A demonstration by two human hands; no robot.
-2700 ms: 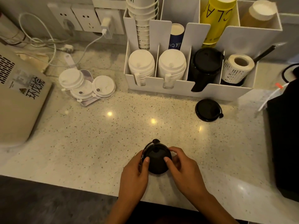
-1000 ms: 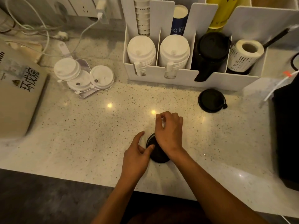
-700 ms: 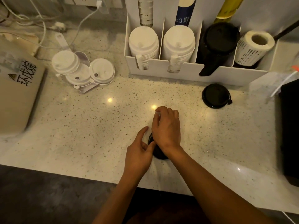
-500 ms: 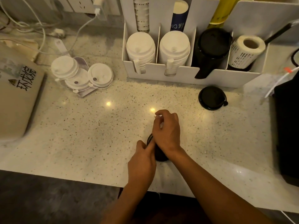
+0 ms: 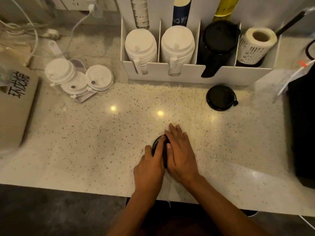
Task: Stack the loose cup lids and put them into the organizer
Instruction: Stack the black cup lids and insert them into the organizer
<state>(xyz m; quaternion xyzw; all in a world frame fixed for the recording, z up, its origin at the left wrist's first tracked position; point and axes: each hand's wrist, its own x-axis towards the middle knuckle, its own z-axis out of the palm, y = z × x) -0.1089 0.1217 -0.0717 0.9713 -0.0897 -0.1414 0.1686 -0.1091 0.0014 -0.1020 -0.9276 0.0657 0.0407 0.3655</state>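
A small stack of black cup lids (image 5: 157, 143) sits on the speckled counter near its front edge, mostly covered by my hands. My left hand (image 5: 150, 166) grips its left side with thumb and fingers. My right hand (image 5: 181, 150) lies flat over its top and right side. Another black lid (image 5: 220, 97) lies alone in front of the white organizer (image 5: 187, 75). The organizer holds two rows of white lids (image 5: 141, 46) and one row of black lids (image 5: 219, 41). Three loose white lids (image 5: 76, 77) rest at the left.
A label roll (image 5: 255, 45) fills the organizer's right slot. A beige machine (image 5: 15, 106) stands at the left edge, a black object (image 5: 303, 126) at the right. Cables and wall sockets (image 5: 42, 29) run along the back left.
My right hand went from gripping the stack's side to lying over its top with fingers flattened. My left hand closed in on the stack's left side. The view shifted slightly.
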